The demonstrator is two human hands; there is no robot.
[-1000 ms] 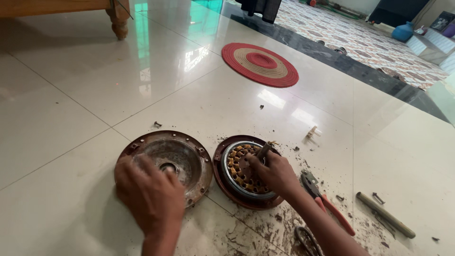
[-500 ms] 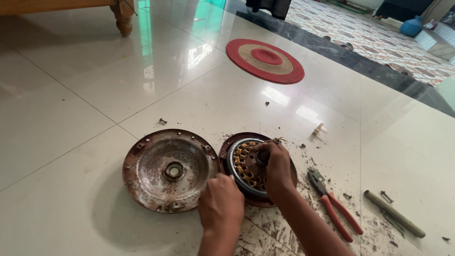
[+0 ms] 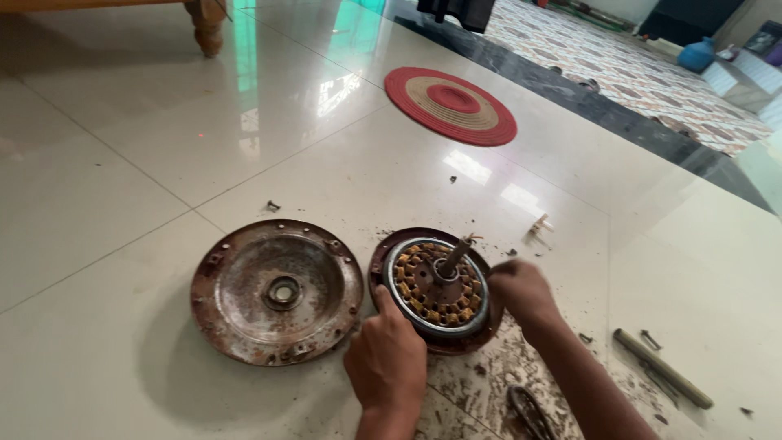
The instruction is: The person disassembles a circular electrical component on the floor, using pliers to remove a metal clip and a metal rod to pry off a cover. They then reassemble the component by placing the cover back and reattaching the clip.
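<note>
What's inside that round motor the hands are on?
Inside the motor a ring of yellowish windings surrounds a shaft that sticks up at a tilt. The left hand and right hand cover its edges; what lies beneath the windings is hidden.

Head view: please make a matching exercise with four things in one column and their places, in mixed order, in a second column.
Things:
1. rusty cover plate
2. round mat
3. metal rod
4. motor core

Places:
A. far, on the shiny floor
B. between both hands
C. left of the motor core
D. right, beyond the right arm

Pairs: 1-C, 2-A, 3-D, 4-B
</note>
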